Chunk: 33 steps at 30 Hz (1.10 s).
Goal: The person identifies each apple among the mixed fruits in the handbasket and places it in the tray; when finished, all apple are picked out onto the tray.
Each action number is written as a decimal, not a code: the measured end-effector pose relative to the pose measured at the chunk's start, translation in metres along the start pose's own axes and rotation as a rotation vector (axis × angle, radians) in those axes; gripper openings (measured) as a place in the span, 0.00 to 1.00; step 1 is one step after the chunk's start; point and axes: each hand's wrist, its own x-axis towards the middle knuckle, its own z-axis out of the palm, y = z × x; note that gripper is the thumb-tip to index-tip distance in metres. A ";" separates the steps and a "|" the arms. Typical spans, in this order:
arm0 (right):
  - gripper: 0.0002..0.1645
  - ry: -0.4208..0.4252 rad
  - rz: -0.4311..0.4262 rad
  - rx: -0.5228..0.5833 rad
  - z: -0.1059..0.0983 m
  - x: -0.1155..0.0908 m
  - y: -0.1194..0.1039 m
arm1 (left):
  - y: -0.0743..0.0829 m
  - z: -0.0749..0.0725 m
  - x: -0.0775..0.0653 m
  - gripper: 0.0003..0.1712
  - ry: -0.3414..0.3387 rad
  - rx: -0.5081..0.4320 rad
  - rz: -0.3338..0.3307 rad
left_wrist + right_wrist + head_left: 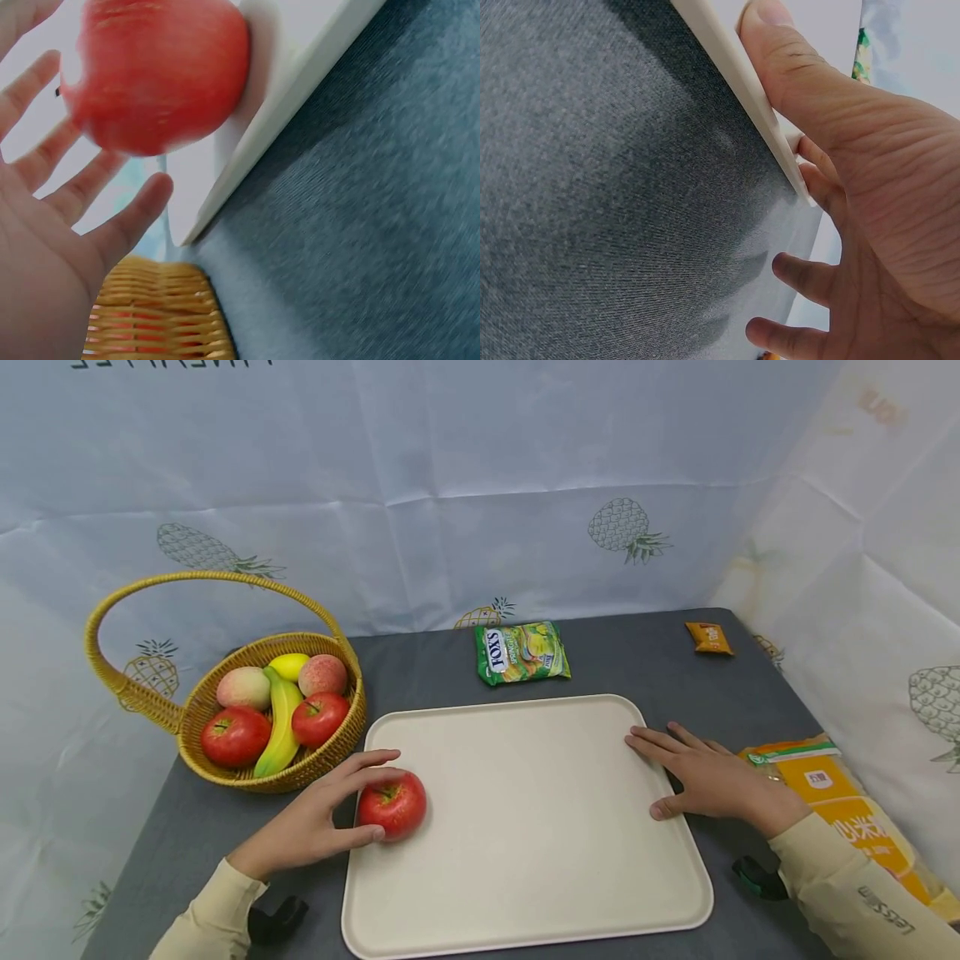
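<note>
A red apple (pixel 393 807) sits on the left side of a cream tray (pixel 525 827). Around the apple's left side my left hand (pixel 322 818) spreads its fingers, thumb near its front and fingertips over its top. The left wrist view shows those fingers fairly straight beside the apple (pixel 161 75), with the little finger apart from it. Over the tray's right rim lies my right hand (pixel 697 772), fingers extended. In the right wrist view its thumb (pixel 787 60) lies along the rim, while two fingers stretch out beyond the tray.
A wicker basket (pixel 358 714) with a tall handle holds apples, peaches, a banana and a lemon at left. Behind the tray lies a green candy bag (pixel 523 653). A small orange packet (pixel 708 638) is far right, and a yellow grain bag (pixel 847 802) lies by the right forearm.
</note>
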 end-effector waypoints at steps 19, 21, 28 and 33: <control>0.65 0.001 -0.011 0.008 -0.001 0.000 -0.001 | -0.004 -0.075 -0.005 0.41 0.158 -0.124 -0.004; 0.65 0.000 -0.010 0.010 -0.001 0.000 -0.001 | -0.007 -0.084 -0.005 0.40 0.174 -0.143 -0.029; 0.65 0.000 -0.022 0.016 -0.001 -0.001 0.000 | -0.028 -0.102 0.001 0.35 0.184 -0.092 -0.133; 0.65 0.003 -0.026 0.022 0.000 -0.001 0.000 | -0.044 -0.105 0.006 0.33 0.155 -0.058 -0.186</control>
